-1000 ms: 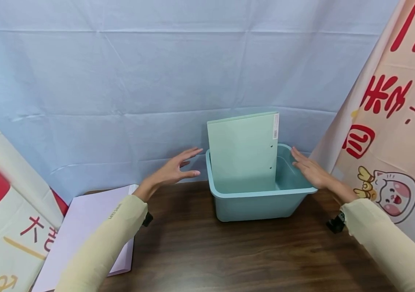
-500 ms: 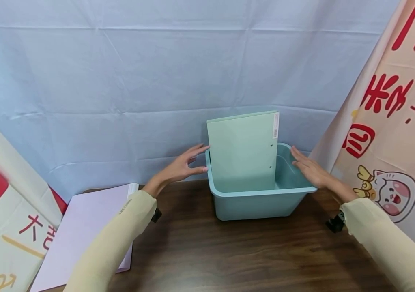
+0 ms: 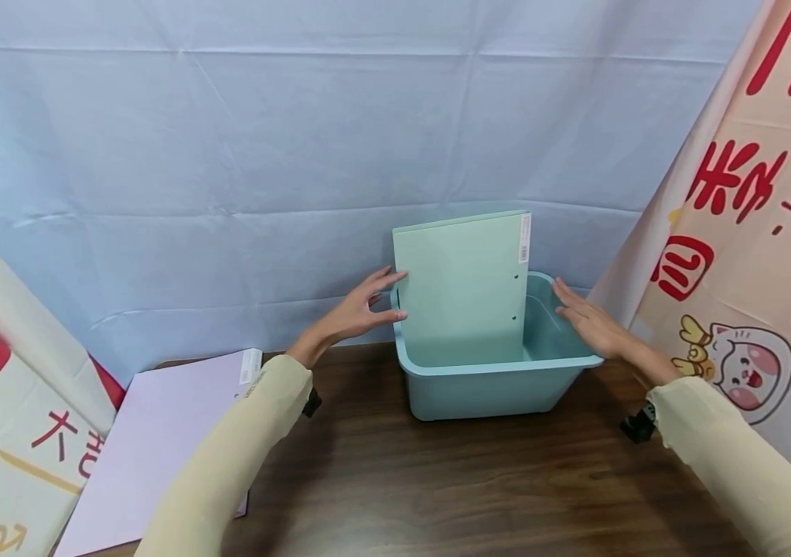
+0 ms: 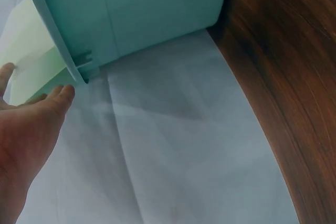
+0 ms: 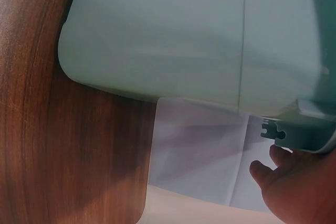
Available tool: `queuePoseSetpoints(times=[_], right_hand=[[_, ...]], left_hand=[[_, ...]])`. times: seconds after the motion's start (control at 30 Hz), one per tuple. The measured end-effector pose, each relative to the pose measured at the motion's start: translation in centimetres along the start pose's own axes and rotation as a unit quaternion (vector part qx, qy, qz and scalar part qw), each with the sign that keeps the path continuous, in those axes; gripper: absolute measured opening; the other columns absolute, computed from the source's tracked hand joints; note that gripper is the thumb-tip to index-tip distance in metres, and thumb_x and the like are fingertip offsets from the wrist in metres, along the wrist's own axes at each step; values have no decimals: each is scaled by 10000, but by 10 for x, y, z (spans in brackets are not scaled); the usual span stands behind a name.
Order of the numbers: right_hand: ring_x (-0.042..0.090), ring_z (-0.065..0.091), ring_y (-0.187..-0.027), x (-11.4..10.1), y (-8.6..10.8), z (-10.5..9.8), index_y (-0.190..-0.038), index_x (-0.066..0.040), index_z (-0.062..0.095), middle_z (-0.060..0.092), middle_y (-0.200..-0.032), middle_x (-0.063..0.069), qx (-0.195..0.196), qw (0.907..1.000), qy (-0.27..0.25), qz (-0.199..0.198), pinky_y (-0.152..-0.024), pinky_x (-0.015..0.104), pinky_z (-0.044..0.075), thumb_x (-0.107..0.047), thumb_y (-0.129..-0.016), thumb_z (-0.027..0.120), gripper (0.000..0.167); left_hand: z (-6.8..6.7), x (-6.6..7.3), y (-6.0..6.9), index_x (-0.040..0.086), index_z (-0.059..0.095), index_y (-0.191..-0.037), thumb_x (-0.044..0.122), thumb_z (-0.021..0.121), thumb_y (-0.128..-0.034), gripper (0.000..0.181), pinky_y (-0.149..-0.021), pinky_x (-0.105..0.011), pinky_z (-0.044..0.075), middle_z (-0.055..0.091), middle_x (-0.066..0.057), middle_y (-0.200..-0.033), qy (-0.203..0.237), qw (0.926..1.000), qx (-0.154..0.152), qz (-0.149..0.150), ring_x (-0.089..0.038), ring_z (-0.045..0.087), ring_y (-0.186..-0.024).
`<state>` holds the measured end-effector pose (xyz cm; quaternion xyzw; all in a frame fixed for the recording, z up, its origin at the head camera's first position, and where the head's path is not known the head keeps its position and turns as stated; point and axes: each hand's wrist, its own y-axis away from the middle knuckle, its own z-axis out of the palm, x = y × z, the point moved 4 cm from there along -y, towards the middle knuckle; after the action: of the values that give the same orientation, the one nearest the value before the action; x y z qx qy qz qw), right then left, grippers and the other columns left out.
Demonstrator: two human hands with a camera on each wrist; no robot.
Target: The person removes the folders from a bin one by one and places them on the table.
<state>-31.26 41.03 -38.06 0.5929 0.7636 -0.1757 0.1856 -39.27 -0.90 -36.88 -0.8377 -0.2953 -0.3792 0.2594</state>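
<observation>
A light green file folder (image 3: 461, 286) with a barcode label stands upright in a blue-green plastic bin (image 3: 492, 394) in the head view. My left hand (image 3: 349, 316) is at the folder's left edge, thumb and fingers spread apart; whether the fingertips touch the folder is unclear. Along the bin's right rim lies my right hand (image 3: 593, 325), its fingers fairly straight. The left wrist view has the left hand (image 4: 31, 129) by the bin's rim, with the pale folder (image 4: 34, 45) beyond it. In the right wrist view, the right hand (image 5: 304, 184) is at the bin's rim.
A lilac file folder (image 3: 165, 418) lies flat on the dark wooden table (image 3: 402, 487) at the left, partly under my left sleeve. A light blue cloth (image 3: 298, 155) hangs behind the bin. Printed cloths hang at both sides, the right one (image 3: 736, 255) close to my right arm.
My left hand has moved right, from a gap beside the bin to the green folder's left edge. The right hand, bin and folder have stayed almost in place.
</observation>
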Motion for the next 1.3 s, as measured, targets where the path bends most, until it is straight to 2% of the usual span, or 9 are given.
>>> queuePoseSetpoints(times=[0.27, 0.47, 0.73, 0.97, 1.07, 1.3], right_hand=[[543, 0, -1578, 0, 1, -1, -1650, 70, 37, -62, -1730, 283, 6, 10000, 15, 16, -1246, 718, 67, -232, -1176, 275, 610], [544, 8, -1579, 2, -1, -1, -1649, 74, 46, -55, -1731, 282, 41, 10000, 47, 10, -1245, 720, 75, -223, -1172, 288, 612], [546, 13, -1577, 4, -2, 0, -1651, 70, 54, -44, -1733, 280, 38, 10000, 55, 39, -1245, 720, 74, -232, -1170, 295, 617], [546, 6, -1577, 3, -2, 0, -1652, 66, 41, -56, -1732, 280, 14, 10000, 19, 31, -1247, 718, 69, -237, -1173, 282, 615], [544, 6, -1578, 2, -2, 1, -1654, 59, 38, -57, -1733, 274, 2, 10000, 14, 53, -1249, 714, 67, -242, -1174, 281, 617], [544, -5, -1577, 2, -1, 1, -1649, 71, 36, -59, -1729, 284, 9, 10000, -44, 32, -1248, 715, 60, -236, -1175, 273, 613]], left_hand=[[2, -3, -11, 364, 344, -1664, 334, 750, -1003, 777, -1292, -506, 255, 74, -49, -1784, 330, 9995, -1, -20, -266, 152, -1634], [3, -1, -20, 375, 347, -1660, 319, 787, -977, 814, -1292, -481, 263, 166, -41, -1766, 292, 9995, 84, 67, -247, 195, -1623], [5, -4, -31, 327, 376, -1655, 237, 836, -939, 855, -1277, -424, 306, 285, -54, -1713, 570, 9979, 230, 194, -243, 306, -1580], [6, -5, -39, 365, 422, -1627, 262, 864, -915, 844, -1231, -460, 386, 305, -53, -1696, 779, 9956, 499, 135, -315, 401, -1530], [7, -4, -41, 369, 437, -1620, 262, 871, -906, 843, -1197, -489, 424, 316, -32, -1698, 717, 9956, 593, 116, -314, 382, -1540], [10, 0, -51, 337, 473, -1607, 213, 901, -871, 860, -1174, -497, 446, 358, 75, -1698, 924, 9930, 686, 265, -214, 373, -1549]])
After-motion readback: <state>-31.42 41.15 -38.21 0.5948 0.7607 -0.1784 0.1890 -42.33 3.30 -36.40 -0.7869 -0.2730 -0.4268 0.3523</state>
